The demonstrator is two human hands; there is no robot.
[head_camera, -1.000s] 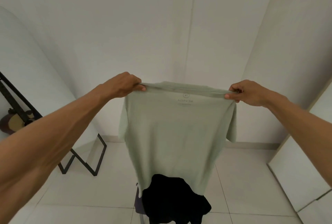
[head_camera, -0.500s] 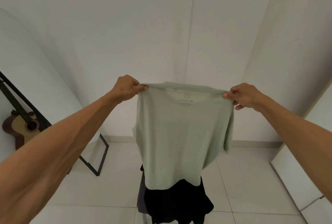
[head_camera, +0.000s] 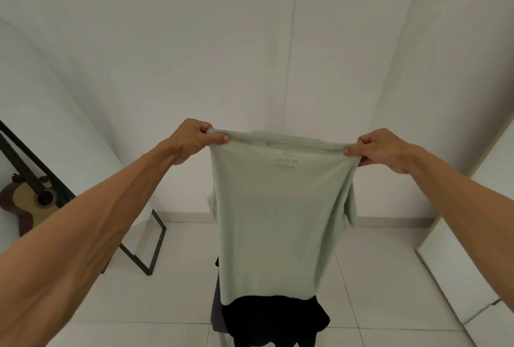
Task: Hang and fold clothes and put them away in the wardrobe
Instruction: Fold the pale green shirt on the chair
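Since the earlier frames the pale green T-shirt [head_camera: 278, 221] has swung from a slanted drape to hanging nearly plumb, and both hands have drawn slightly closer together at its top edge.

Step in hand, as judged: the person is holding the garment up and shaking it flat before folding or hanging. Nothing has yet gone into the wardrobe.

Left hand [head_camera: 192, 139]: its grip is closing tight on the left shoulder corner, thumb pressing the cloth against the curled fingers. Right hand [head_camera: 383, 149]: its grip is likewise pinching the right shoulder corner, fingers folded under. Neither grip is showing any gap.

Between the two grips the collar edge is running taut and nearly level, with a printed neck label reading mirrored just below it. Beneath the grips the body is hanging free, sleeves drooping at either side. Directly below the hem a black garment [head_camera: 274, 319] is lying on what appears to be a chair, mostly hidden.

Next move, as judged: it is calling for a flat surface or a hanger; none is visible near the grips. White panels at the right may be the wardrobe; this cannot be confirmed.
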